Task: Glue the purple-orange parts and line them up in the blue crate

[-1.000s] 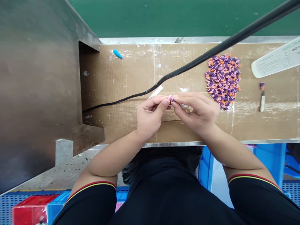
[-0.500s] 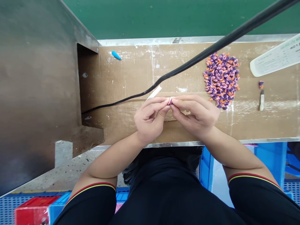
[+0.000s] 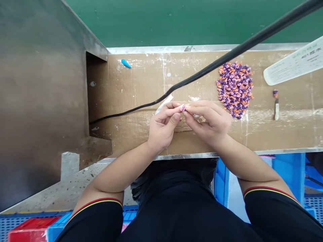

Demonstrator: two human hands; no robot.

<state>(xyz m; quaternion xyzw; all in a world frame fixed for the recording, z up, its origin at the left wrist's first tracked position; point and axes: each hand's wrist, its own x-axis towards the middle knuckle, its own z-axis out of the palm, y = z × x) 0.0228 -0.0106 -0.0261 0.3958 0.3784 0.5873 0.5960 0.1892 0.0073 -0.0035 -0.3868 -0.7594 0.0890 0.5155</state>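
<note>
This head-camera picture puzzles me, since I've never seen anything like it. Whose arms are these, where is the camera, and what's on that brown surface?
There is no machine here. These are a person's own bare arms, seen from a camera worn on their head, looking forward and down. The left hand and right hand meet in the middle, their fingertips pinching a small pink-and-purple piece. The surface is a cardboard-covered bench top. To the right of the hands lies a heap of small purple and orange pieces. A black cable runs diagonally above the bench, a blue tapered piece lies toward the far left, and a white printed card sits at the right.
</note>
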